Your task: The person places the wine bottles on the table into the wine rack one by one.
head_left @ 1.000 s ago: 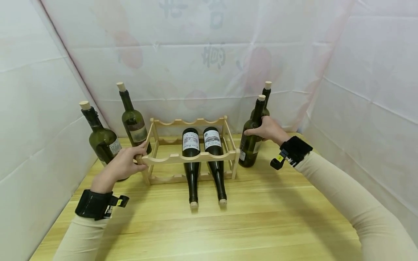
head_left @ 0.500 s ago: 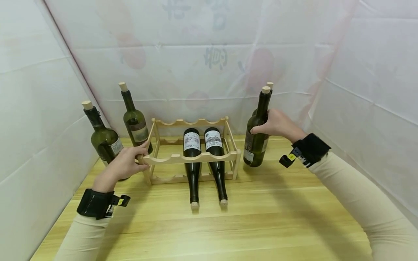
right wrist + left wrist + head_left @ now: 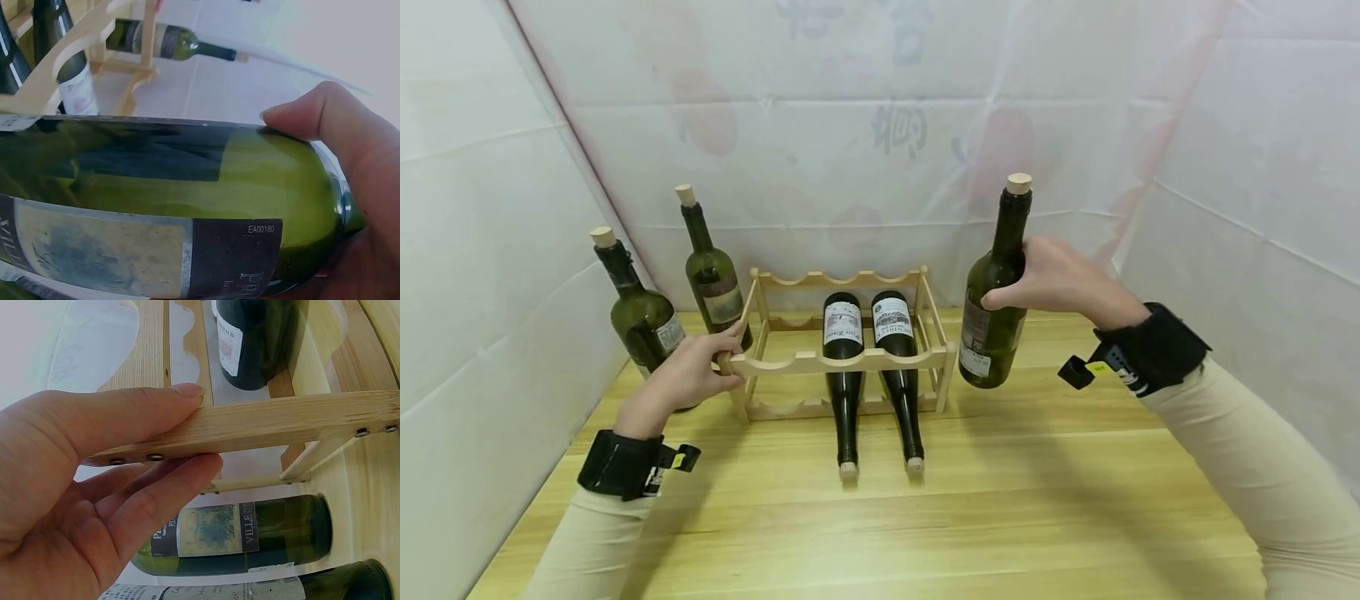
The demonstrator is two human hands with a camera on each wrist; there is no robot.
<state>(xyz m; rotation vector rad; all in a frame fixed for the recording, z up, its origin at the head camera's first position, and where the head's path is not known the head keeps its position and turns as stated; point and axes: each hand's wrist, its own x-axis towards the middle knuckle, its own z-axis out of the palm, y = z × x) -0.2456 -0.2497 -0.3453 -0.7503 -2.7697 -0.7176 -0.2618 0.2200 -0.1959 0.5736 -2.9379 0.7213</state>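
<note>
My right hand (image 3: 1063,279) grips an upright, corked green wine bottle (image 3: 987,337) around its shoulder, just right of the wooden wine rack (image 3: 808,364). In the right wrist view this bottle (image 3: 144,153) fills the foreground, with the thumb along its side. My left hand (image 3: 685,379) pinches the rack's front left corner; the left wrist view shows thumb above and fingers below the wooden bar (image 3: 269,422). Two dark wine bottles, one (image 3: 842,323) near the middle and another (image 3: 892,321) beside it, lie in the rack, corks toward me.
Left of the rack stand two corked green bottles, one (image 3: 643,325) nearer and one (image 3: 711,287) behind. Another bottle at the right is now hidden behind the held one. White cloth walls (image 3: 850,167) enclose the back and sides of the wooden table (image 3: 865,533).
My right hand has taken hold of the front right bottle and brought it slightly right and nearer, covering the bottle behind. The left hand stays on the rack corner.
</note>
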